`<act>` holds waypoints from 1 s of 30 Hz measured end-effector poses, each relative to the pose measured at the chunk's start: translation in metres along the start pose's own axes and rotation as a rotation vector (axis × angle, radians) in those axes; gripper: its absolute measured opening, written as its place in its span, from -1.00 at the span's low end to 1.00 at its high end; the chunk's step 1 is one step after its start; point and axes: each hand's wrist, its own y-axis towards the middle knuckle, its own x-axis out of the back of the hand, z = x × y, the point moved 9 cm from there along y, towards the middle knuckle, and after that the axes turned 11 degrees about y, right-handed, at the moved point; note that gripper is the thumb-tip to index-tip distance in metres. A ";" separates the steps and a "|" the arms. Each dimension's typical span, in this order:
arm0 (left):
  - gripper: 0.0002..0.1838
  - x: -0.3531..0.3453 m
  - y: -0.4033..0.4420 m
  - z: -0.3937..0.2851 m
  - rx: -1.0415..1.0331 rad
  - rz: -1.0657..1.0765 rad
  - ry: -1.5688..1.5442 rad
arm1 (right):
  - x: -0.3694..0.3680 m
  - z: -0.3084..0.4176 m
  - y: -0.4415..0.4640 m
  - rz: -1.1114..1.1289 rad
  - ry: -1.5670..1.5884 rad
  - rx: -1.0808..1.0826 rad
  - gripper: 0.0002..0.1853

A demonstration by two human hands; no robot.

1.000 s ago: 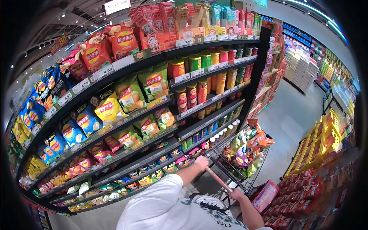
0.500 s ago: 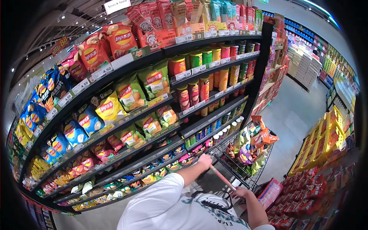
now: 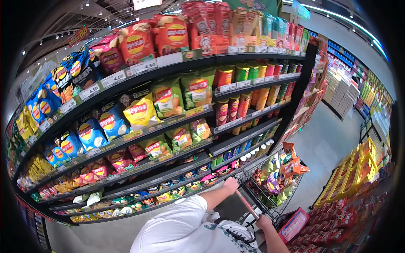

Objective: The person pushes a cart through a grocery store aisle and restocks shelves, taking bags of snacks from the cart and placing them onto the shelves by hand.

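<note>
My left hand (image 3: pixel 230 184) is wrapped round the far left end of the red handle (image 3: pixel 247 203) of a shopping cart. Near the handle's other end, my right hand (image 3: pixel 264 222) is closed on the same bar. Beyond the handle, the wire cart (image 3: pixel 276 206) holds several snack bags, among them an orange bag (image 3: pixel 291 167) and a purple bag (image 3: pixel 273 182). A dark strap hangs beside my right hand.
A long curved shelf (image 3: pixel 177 157) of chip bags and canisters runs along the left, close to the cart. Yellow crates (image 3: pixel 348 170) and red packets (image 3: pixel 337 215) line the right side. Stacked white boxes (image 3: pixel 342 99) stand farther down the aisle.
The shelves appear shifted right and slightly down in the view. Both hands, still on the handle, appear a little lower and farther right. The bags stay in the cart.
</note>
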 end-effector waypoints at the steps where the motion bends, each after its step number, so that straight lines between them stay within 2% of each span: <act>1: -0.80 0.000 -0.006 0.001 -0.002 -0.015 -0.019 | 0.000 0.002 -0.003 -0.019 0.003 -0.023 -0.63; 5: -0.80 -0.012 -0.025 -0.005 0.023 -0.176 -0.022 | -0.008 0.013 -0.028 -0.019 0.009 -0.092 -0.56; 11: -0.87 -0.028 -0.071 -0.013 -0.052 -0.203 -0.079 | -0.042 0.015 -0.058 0.082 -0.007 -0.254 -0.53; 12: -0.87 -0.030 -0.078 -0.014 -0.053 -0.216 -0.088 | -0.052 0.014 -0.065 0.161 0.007 -0.325 -0.54; 19: -0.86 -0.028 -0.146 0.000 -0.116 -0.163 -0.075 | -0.101 0.035 -0.105 0.021 0.025 -0.429 -0.57; 23: -0.83 -0.031 -0.180 0.020 -0.143 -0.101 -0.084 | -0.105 0.095 -0.149 -0.213 0.156 -0.348 -0.57; 27: -0.83 -0.053 -0.209 0.032 -0.126 -0.101 -0.053 | -0.141 0.112 -0.157 -0.185 0.170 -0.327 -0.60; 28: -0.90 -0.055 -0.217 0.037 -0.115 -0.181 -0.047 | -0.151 0.117 -0.159 -0.169 0.165 -0.315 -0.61; 30: -0.90 -0.064 -0.233 0.043 -0.108 -0.192 -0.035 | -0.165 0.131 -0.167 -0.153 0.152 -0.300 -0.60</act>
